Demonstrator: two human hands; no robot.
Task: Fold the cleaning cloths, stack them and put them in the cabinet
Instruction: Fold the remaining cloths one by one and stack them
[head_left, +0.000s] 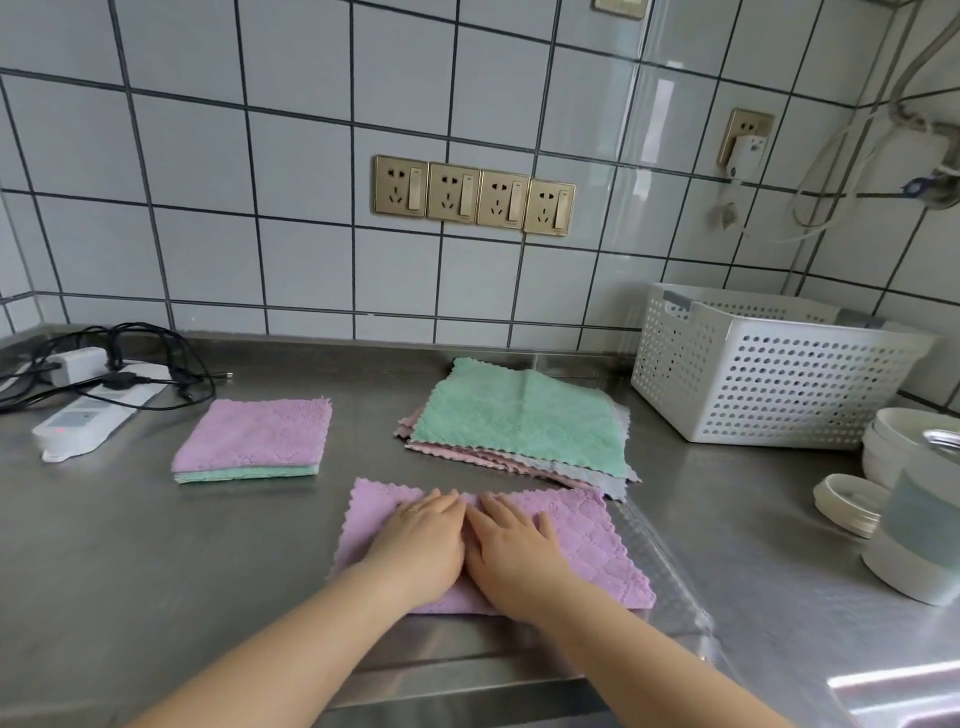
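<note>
Both hands, left hand (422, 543) and right hand (511, 551), press flat-fingered, gripping nothing, on the purple cloth (587, 540) to smooth it for folding.

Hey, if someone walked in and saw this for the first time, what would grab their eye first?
Probably the two hands, left hand and right hand, pressed flat side by side on a purple cloth at the counter's near edge. Behind it to the right lies a loose pile topped by a green cloth, and to the left a small folded stack, purple over green. A white perforated basket stands at the far right by the tiled wall.
</note>
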